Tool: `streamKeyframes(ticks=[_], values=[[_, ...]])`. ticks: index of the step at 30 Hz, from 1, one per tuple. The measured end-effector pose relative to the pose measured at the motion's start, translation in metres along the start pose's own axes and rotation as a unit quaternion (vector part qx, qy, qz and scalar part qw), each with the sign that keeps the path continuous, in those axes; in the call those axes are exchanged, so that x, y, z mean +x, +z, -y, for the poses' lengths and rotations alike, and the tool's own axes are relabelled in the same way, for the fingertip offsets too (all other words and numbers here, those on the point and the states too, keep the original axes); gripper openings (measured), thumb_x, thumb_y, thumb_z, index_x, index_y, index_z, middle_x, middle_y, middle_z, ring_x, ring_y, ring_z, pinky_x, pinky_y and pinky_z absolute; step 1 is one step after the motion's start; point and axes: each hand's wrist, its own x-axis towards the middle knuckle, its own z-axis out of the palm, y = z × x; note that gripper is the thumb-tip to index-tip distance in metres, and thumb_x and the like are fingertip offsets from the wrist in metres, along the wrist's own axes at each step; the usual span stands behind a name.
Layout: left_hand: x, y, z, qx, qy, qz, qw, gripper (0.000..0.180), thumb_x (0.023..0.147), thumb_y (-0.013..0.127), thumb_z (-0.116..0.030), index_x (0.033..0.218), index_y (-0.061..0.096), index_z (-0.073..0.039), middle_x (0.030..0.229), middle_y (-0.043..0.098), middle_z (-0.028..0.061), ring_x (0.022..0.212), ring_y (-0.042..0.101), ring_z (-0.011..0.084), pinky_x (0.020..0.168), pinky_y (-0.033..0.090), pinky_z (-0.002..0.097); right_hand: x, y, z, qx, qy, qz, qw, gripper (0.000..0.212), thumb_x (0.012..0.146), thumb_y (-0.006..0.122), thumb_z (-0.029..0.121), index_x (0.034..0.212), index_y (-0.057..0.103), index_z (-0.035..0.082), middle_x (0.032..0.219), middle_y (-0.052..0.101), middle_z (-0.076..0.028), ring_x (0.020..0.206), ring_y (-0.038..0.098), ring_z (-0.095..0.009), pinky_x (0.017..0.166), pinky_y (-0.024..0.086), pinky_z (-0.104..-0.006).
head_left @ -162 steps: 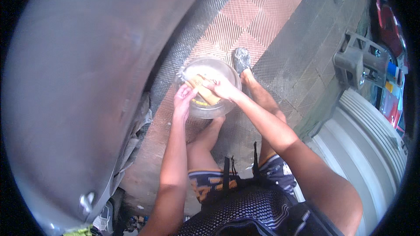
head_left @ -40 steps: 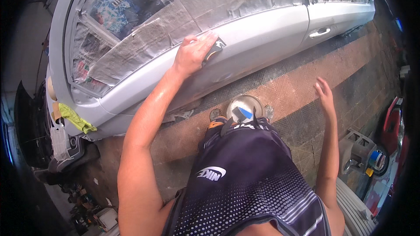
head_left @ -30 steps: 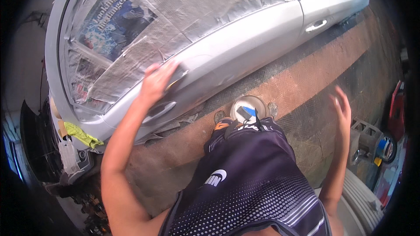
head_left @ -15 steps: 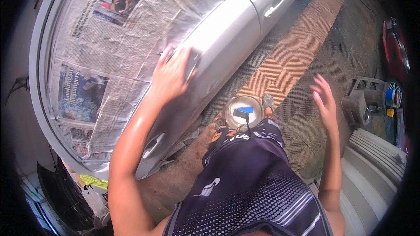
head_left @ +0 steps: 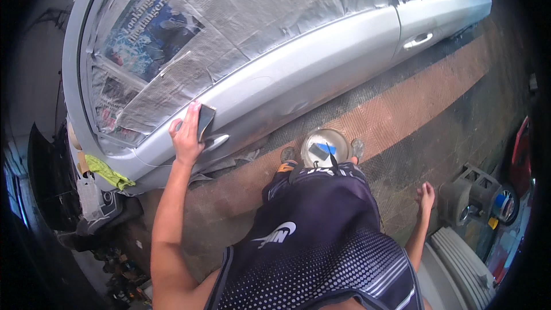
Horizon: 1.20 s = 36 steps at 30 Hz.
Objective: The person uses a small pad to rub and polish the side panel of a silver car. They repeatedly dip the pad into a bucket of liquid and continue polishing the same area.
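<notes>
My left hand (head_left: 187, 138) presses a dark, flat sanding block (head_left: 206, 120) with a tan edge against the silver car door (head_left: 258, 95). Its fingers lie along the block, just above the door handle (head_left: 216, 142) and below the window line. Newspaper masking (head_left: 241, 11) covers the window area above. Held out low at my right side, my right hand (head_left: 425, 196) touches nothing, its fingers loosely curled and partly apart. Between my feet stands a round bucket (head_left: 342, 138) holding a blue piece (head_left: 325, 148) and a dark grey piece (head_left: 317, 152).
A yellow-green cloth (head_left: 108, 172) hangs near the car's end at left. To my right are a grey plastic step stool (head_left: 459, 195), a ribbed pale panel (head_left: 459, 264) and a red car part (head_left: 521, 155). Patterned floor tiles (head_left: 390, 115) run alongside the car.
My left hand has slid the sanding block along the door toward the near left handle. My right hand has dropped lower, its fingers more curled. My view has turned left.
</notes>
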Motion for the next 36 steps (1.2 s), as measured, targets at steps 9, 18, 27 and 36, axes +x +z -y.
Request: streamKeyframes(ticks=[9,18,27,36], values=[[0.147,0.041,-0.102,-0.110,0.108,-0.132,0.979,0.064,0.074,0.073,-0.007,0.137,0.063,-0.004,0.139,0.066,0.0141,0.131,0.063,0.0230,0.113,0.043,0.0403,-0.032,0.158,0.287,-0.160,-0.367,0.123,0.908,0.049,0.107,0.057,0.035,0.147,0.054,0.006,0.157,0.046,-0.017,0.134,0.055,-0.029,0.109,0.046,-0.0398],[-0.045,-0.005,0.035,-0.041,-0.019,-0.110,0.993,0.073,0.074,0.072,0.002,0.145,0.057,-0.002,0.146,0.061,0.0185,0.139,0.057,0.0275,0.115,0.039,0.0430,-0.046,0.074,0.139,-0.106,-0.187,0.143,0.966,0.059,0.102,0.065,0.042,0.148,0.054,0.006,0.146,0.057,-0.013,0.119,0.065,-0.025,0.090,0.056,-0.0396],[0.161,0.071,-0.143,-0.083,0.080,-0.180,0.977,0.057,0.088,0.055,-0.005,0.144,0.058,-0.004,0.142,0.063,0.0170,0.136,0.058,0.0308,0.116,0.041,0.0487,-0.079,0.188,0.360,-0.317,-0.422,0.177,0.831,0.044,0.106,0.059,0.028,0.143,0.056,0.004,0.160,0.043,-0.019,0.140,0.052,-0.034,0.113,0.044,-0.0443],[0.003,0.049,-0.044,0.004,-0.013,-0.043,0.999,0.072,0.086,0.070,-0.012,0.154,0.046,0.000,0.157,0.048,0.0216,0.152,0.037,0.0388,0.126,0.019,0.0546,-0.076,-0.015,0.032,-0.249,-0.077,-0.040,0.965,0.045,0.103,0.062,0.028,0.136,0.060,-0.003,0.136,0.064,-0.021,0.126,0.061,-0.032,0.109,0.046,-0.0402]])
